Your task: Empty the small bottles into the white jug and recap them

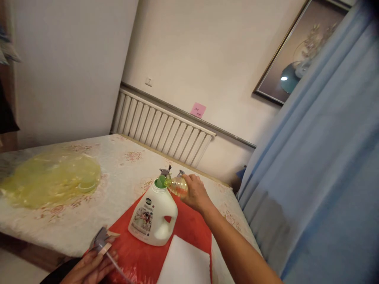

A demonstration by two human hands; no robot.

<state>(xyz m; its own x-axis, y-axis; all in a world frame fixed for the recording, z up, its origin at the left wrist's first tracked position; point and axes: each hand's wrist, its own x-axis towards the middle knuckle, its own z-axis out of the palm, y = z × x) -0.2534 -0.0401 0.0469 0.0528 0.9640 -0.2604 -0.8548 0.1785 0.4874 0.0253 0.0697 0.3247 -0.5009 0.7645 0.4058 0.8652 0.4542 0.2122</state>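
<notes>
My right hand [195, 193] is wrapped round a small clear bottle [178, 187] tipped almost onto its side. Its neck meets a green funnel [161, 182] set in the mouth of a white jug [155, 221]. The jug stands upright, with a picture label on its front and a moulded handle. Low at the left, my left hand [91, 266] grips a grey spray trigger head [101, 238] with a thin dip tube trailing from it. A red plastic sheet [130, 260] lies under the jug, and a white cloth [185, 263] rests on it in front.
Crumpled yellow-green plastic [53, 177] with a round rim lies on the flowered tablecloth [124, 157] at left. Behind the jug are grey spray heads [165, 172]. A radiator [160, 128] lines the wall; a blue curtain [314, 169] hangs at right.
</notes>
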